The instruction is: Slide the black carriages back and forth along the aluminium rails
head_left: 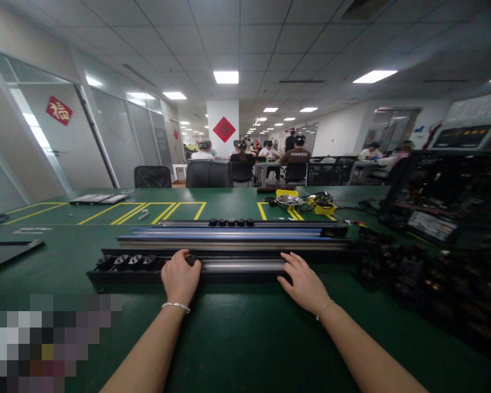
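A long black metal channel (245,277) with a silvery inside lies across the table before me. Several black socket-like blocks (136,261) sit in its left part. My left hand (181,277) is closed over the channel, its thumb and fingers around another black block (192,258), mostly hidden. My right hand (305,281) straddles the channel farther right, fingers over the far side and thumb at the near side. Behind it lie more long rails, including a blue-edged one (229,233), and a short row of black blocks (231,222).
Many dark parts are heaped on the right of the green table (237,338), near a dark rack (445,191). A metal bowl (289,200) and yellow items stand at the back. A dark tray (8,254) lies left. Several people sit beyond the chairs (208,173).
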Action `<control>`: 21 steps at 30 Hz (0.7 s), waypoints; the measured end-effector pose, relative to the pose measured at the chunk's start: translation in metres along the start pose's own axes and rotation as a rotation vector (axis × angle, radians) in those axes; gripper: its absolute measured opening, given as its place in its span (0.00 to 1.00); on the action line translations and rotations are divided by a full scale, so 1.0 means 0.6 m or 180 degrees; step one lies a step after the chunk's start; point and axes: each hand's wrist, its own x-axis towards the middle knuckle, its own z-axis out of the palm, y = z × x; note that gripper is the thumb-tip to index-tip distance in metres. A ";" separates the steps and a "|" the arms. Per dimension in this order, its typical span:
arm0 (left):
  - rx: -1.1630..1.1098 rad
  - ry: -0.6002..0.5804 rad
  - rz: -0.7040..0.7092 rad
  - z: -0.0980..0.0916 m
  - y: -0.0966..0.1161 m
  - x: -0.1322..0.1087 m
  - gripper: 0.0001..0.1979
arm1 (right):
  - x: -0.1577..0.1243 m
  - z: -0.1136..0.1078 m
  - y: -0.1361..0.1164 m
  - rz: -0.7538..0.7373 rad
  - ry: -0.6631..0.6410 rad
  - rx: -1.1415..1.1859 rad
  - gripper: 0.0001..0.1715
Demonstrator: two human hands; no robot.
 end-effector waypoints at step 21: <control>-0.0198 -0.0054 0.0189 0.012 -0.008 0.001 0.18 | 0.000 -0.001 -0.002 0.0086 -0.0037 0.0047 0.14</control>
